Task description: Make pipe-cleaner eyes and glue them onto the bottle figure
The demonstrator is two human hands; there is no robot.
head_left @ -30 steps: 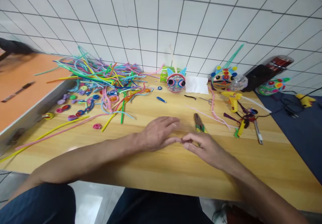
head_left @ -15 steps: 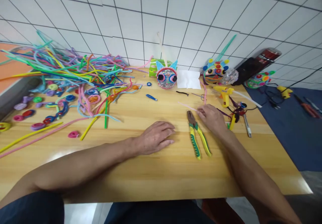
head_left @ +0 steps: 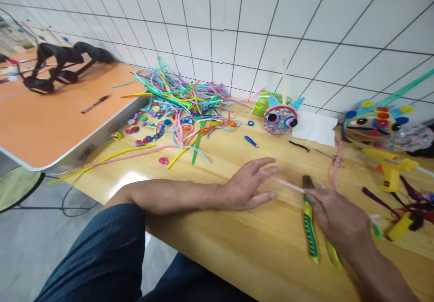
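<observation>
My right hand (head_left: 334, 216) is closed on a thin pale pink pipe cleaner (head_left: 288, 184), pinching it near one end. The other end points left to the fingertips of my left hand (head_left: 252, 186). That left hand is open, with its fingers spread just above the wooden table; whether it touches the pipe cleaner I cannot tell. Green-and-yellow pliers (head_left: 309, 229) lie under my right hand, which hides part of their jaws and one handle.
A tangled heap of pipe cleaners (head_left: 190, 96) lies at the back left. A decorated eyed ball (head_left: 280, 120) stands by white paper (head_left: 313, 128). A yellow glue gun (head_left: 389, 171) lies right, before a second decorated figure (head_left: 368, 128). An orange-topped table (head_left: 68, 125) adjoins on the left.
The view has swung left, bringing the orange table in. My right hand has come over the pliers with the pipe cleaner, nearer my left hand, whose fingers have spread.
</observation>
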